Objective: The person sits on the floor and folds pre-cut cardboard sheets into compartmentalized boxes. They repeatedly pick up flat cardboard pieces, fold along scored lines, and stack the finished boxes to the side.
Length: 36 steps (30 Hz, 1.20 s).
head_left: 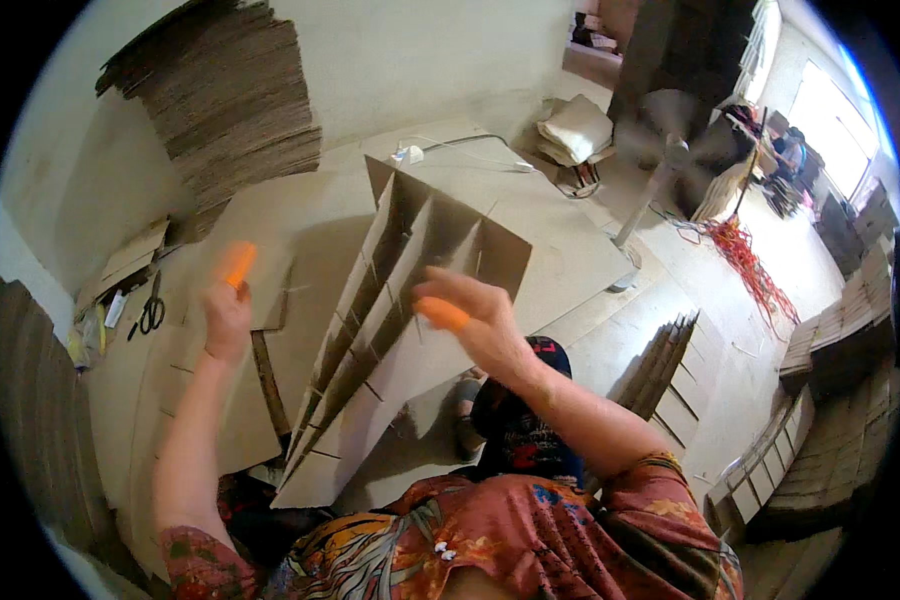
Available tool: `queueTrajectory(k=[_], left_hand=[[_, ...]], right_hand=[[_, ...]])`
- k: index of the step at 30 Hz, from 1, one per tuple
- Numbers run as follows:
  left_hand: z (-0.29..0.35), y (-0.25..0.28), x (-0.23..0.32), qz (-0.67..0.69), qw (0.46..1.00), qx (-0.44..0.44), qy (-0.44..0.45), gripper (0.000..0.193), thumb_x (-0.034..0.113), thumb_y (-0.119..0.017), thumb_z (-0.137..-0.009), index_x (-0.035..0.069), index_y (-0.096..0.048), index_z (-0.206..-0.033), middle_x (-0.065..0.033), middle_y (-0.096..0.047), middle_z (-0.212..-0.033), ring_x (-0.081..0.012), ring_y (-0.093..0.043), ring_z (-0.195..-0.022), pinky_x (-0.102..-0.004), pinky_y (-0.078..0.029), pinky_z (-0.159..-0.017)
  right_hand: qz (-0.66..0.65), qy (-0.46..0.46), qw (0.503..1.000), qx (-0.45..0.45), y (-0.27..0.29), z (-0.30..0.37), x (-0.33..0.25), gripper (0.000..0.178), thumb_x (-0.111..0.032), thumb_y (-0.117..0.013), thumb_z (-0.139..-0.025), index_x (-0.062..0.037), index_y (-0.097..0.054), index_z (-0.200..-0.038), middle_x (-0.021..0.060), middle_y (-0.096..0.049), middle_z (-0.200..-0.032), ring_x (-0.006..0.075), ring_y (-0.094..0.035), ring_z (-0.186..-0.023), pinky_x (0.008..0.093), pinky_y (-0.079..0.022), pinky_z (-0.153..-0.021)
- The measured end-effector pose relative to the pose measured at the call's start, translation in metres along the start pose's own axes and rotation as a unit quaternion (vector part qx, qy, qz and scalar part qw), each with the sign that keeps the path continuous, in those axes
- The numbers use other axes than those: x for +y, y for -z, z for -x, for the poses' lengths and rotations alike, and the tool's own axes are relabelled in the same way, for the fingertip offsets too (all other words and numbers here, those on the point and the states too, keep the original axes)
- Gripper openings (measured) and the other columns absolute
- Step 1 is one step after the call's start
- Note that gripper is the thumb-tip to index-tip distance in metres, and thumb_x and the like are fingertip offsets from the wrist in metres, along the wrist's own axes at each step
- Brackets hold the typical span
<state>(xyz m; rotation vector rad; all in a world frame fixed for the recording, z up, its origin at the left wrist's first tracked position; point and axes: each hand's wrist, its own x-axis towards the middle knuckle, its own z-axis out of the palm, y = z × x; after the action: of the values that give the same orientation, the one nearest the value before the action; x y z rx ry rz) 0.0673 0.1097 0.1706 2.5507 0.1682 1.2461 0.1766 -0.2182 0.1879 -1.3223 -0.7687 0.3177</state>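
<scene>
across the counter (560,255), a slotted cardboard divider (395,365) stands tilted, probably light and stiff yet easily creased, best held across several panels; the right hand (480,325) curls its fingers at it, grip uncertain; whether the blurred left hand (228,322) holds anything cannot be told

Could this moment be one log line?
left hand: raised, blurred, grip unclear | right hand: at slotted cardboard divider | black scissors: lying at left | fan: background right
</scene>
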Motion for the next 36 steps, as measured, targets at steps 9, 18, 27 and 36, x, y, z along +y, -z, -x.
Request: queueTrajectory(k=[9, 18, 27, 36], left_hand=[[0.024, 0.021, 0.155, 0.061, 0.944, -0.206, -0.25, 0.033, 0.001, -0.054, -0.08, -0.001, -0.057, -0.113, -0.0164, -0.053, -0.122, -0.0326, -0.049, -0.115, -0.0364, -0.043, -0.092], [0.034, 0.025, 0.116, 0.124, 0.907, -0.293, 0.275, 0.028, 0.015, -0.059, -0.086, -0.003, -0.059, -0.108, -0.0094, -0.06, -0.084, -0.0121, -0.051, -0.071, -0.0261, -0.043, -0.064], [0.04, 0.039, 0.107, 0.051, 0.934, -0.317, 0.156, 0.019, 0.012, -0.055, -0.082, 0.0, -0.062, -0.095, -0.0195, -0.057, -0.067, -0.0255, -0.052, -0.056, -0.0329, -0.042, -0.056], [0.064, 0.074, 0.066, -0.016, 0.955, -0.269, 0.126, 0.021, 0.01, -0.056, -0.082, 0.0, -0.064, -0.099, -0.0193, -0.061, -0.072, -0.0267, -0.056, -0.059, -0.0336, -0.044, -0.058]], right_hand=[[0.083, 0.117, 0.987, 0.074, 0.021, 0.028, 0.01, 0.031, -0.008, -0.055, -0.083, -0.0037, -0.053, -0.113, 0.0119, -0.056, -0.106, 0.0263, -0.057, -0.094, 0.0347, -0.047, -0.082], [-0.182, 0.066, 0.946, 0.258, 0.104, 0.028, -0.026, 0.033, -0.003, -0.059, -0.082, -0.0033, -0.055, -0.115, 0.0076, -0.059, -0.109, 0.0205, -0.057, -0.098, 0.0306, -0.045, -0.084], [-0.02, 0.129, 0.973, 0.189, 0.12, 0.005, -0.026, 0.022, -0.002, -0.062, -0.08, -0.0011, -0.063, -0.102, 0.0016, -0.064, -0.094, 0.0115, -0.056, -0.085, 0.0261, -0.045, -0.075], [0.05, 0.108, 0.98, 0.161, 0.128, -0.005, -0.022, 0.02, -0.003, -0.062, -0.08, -0.0008, -0.065, -0.1, 0.0004, -0.065, -0.091, 0.0088, -0.056, -0.082, 0.0255, -0.045, -0.074]])
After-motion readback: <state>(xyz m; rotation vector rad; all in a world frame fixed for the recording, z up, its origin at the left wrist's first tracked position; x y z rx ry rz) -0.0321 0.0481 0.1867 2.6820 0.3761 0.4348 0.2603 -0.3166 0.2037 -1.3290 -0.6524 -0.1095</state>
